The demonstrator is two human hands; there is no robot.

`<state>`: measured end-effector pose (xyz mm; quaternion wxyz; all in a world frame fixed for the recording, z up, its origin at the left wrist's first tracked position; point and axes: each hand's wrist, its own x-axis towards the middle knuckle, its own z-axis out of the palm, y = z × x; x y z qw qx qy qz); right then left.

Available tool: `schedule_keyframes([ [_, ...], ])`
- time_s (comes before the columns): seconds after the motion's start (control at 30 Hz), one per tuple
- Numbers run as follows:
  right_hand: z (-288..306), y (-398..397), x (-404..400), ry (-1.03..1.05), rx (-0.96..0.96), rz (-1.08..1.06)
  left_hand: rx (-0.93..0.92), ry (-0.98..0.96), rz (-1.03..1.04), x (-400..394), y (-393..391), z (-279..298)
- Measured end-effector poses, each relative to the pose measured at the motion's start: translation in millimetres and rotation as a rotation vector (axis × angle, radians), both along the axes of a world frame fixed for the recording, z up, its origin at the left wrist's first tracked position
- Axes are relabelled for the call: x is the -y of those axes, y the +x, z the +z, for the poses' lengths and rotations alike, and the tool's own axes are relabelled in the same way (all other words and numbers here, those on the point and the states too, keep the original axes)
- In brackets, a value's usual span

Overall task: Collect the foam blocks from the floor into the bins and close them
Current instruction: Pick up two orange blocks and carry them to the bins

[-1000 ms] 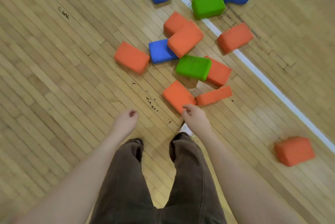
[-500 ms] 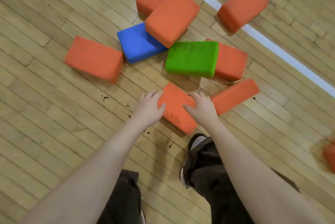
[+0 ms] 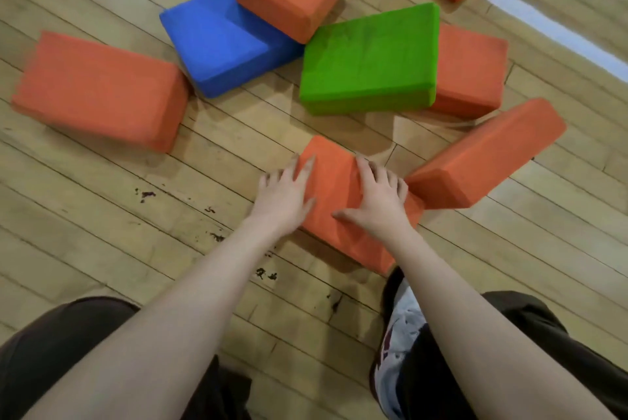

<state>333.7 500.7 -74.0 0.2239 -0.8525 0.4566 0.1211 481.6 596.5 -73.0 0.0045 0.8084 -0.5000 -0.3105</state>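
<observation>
Both hands on nearest orange block (image 3: 334, 178), lying on wood floor (image 3: 102, 215) just ahead of shoe (image 3: 397, 324). Left hand (image 3: 283, 197) cups left edge, fingers curling over side; right hand (image 3: 377, 197) spread on top right, fingers bent over far edge. Squeeze from both sides, lift straight up. Slanted orange block (image 3: 486, 154) touches right corner, likely shifts. Green block (image 3: 368, 56) and blue block (image 3: 221, 42) apart. No bin in view.

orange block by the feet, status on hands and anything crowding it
Left hand and right hand grip orange block on floor. Slanted orange block touching its right side.
</observation>
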Motion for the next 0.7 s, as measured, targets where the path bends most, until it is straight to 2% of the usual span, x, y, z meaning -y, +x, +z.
schedule_keyframes([
  [0.1,10,-6,-13,-0.106,0.054,0.034,0.010,-0.129,0.052,-13,3,11],
  [0.23,23,-10,-18,-0.217,0.241,0.084,0.036,-0.224,-0.049,-18,11,27],
  [0.33,34,-9,-19,-0.174,0.287,0.060,0.067,-0.246,-0.098,-24,17,36],
  [0.47,44,-12,-23,0.040,0.135,0.074,0.085,-0.305,-0.119,-38,14,45],
  [0.53,49,-14,-29,0.098,0.150,0.091,0.059,-0.313,-0.142,-44,14,49],
  [0.63,57,-11,-34,0.054,0.261,0.089,0.000,-0.315,-0.190,-48,21,57],
  [0.7,64,-7,-30,-0.032,0.348,0.115,0.023,-0.339,-0.220,-47,29,67],
])
